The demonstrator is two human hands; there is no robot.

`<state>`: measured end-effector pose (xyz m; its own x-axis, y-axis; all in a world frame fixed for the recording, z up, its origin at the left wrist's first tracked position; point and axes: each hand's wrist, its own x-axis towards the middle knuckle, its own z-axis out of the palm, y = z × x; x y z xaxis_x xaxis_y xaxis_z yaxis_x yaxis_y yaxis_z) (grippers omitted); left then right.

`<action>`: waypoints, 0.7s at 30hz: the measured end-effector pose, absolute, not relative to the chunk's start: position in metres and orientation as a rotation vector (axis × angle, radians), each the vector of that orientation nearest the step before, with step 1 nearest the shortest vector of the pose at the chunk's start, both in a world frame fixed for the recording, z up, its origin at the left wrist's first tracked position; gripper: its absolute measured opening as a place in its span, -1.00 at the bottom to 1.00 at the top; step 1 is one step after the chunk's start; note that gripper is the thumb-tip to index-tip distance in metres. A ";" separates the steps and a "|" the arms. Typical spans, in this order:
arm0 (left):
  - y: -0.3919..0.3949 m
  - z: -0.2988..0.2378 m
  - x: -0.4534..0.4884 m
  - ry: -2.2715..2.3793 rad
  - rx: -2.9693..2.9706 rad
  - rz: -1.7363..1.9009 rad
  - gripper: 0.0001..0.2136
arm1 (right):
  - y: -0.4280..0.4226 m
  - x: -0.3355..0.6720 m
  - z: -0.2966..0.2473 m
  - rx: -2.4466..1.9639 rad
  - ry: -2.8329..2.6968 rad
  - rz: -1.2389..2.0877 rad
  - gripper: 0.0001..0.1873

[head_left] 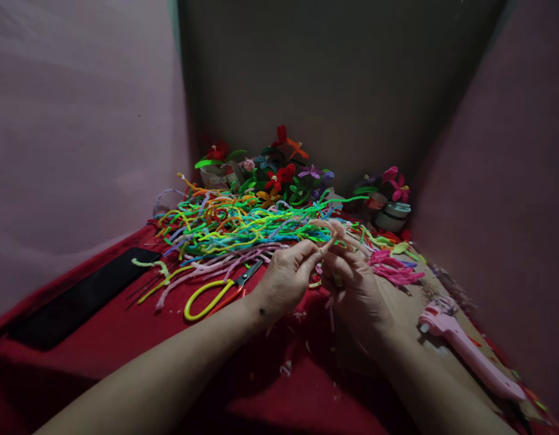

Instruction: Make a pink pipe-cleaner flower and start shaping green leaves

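Observation:
Above the red cloth, the fingertips of my left hand (pixel 286 275) pinch a pale pink bent pipe cleaner piece (pixel 336 229). My right hand (pixel 356 284) grips the same piece from the other side, its fingers curled and touching the left ones. Fuzzy loops of the piece stick up beyond my fingers; its lower part is hidden. Just past my hands lies a big heap of loose pipe cleaners (pixel 243 223) in green, yellow, blue and orange. Scissors (pixel 209 299) with a yellow handle rest left of my left wrist.
A black flat slab (pixel 84 299) lies at the left. Pipe cleaner flowers (pixel 279 175) stand at the back, others by a small jar (pixel 392 216). On cardboard (pixel 406 308) at the right are bright pink pieces (pixel 397 267) and a pink glue gun (pixel 469 350). Walls flank both sides.

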<state>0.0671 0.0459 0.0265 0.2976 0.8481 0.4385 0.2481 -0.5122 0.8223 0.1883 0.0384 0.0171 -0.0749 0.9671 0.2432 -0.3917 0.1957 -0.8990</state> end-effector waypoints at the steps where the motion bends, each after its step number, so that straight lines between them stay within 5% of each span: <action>1: 0.045 0.029 0.068 0.928 1.827 1.181 -0.82 | 0.039 0.188 0.017 -0.693 -1.104 1.296 -0.83; 13: 0.047 0.029 0.065 0.462 1.039 0.862 -0.76 | 0.048 0.191 0.004 -0.569 -0.947 1.457 -0.68; 17: 0.046 0.031 0.064 0.480 1.167 0.816 -0.69 | 0.043 0.190 0.014 -0.528 -0.953 1.420 -0.59; 21: 0.042 0.026 0.067 0.798 1.740 1.114 -0.79 | 0.043 0.191 0.013 -0.548 -0.996 1.306 -0.72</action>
<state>0.0665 0.0425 0.0259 0.3873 0.8552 0.3443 0.0510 -0.3928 0.9182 0.1911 0.0430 0.0126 -0.0435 0.9558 0.2907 -0.5335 0.2238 -0.8157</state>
